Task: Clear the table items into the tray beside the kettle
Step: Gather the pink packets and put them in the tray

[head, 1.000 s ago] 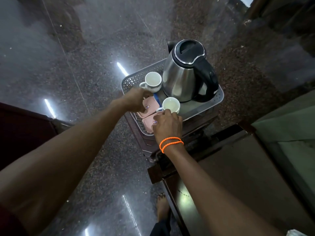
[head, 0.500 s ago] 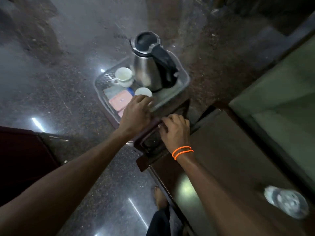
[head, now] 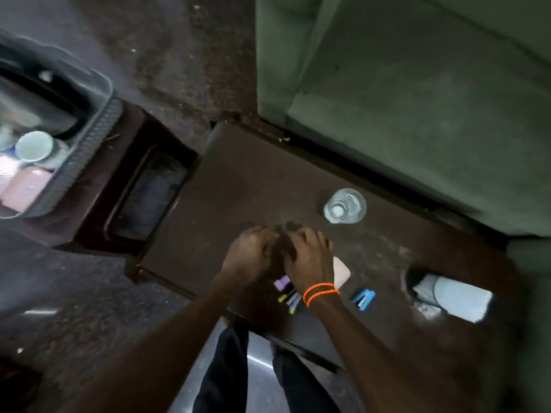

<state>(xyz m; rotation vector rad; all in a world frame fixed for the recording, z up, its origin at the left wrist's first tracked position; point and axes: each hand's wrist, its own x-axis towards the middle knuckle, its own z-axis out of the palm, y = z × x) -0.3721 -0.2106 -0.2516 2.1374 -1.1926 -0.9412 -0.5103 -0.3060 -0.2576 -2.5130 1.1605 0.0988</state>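
Observation:
My left hand (head: 249, 256) and my right hand (head: 311, 257), which wears orange bands at the wrist, hover side by side over the dark wooden table (head: 238, 186). Their fingers are bent downward and blurred, and I see nothing held in either. A pink packet (head: 342, 274) lies partly under my right hand. Purple and yellow sachets (head: 286, 292) lie below both wrists. To the right lies a blue sachet (head: 363, 299). The grey tray (head: 86, 147) stands at the far left on a lower stand, holding a white cup (head: 34, 146), pink packets (head: 25, 189) and the kettle (head: 38, 105).
A clear water bottle (head: 345, 205) stands on the table beyond my hands. A white and grey object (head: 453, 296) lies at the table's right end. A green sofa (head: 417, 99) borders the far side. A dark recessed stand (head: 149, 195) sits between tray and table.
Both hands left the tray and its stand and swung right over the table. The view turned from the kettle to the table, bringing the sachets and bottle into sight.

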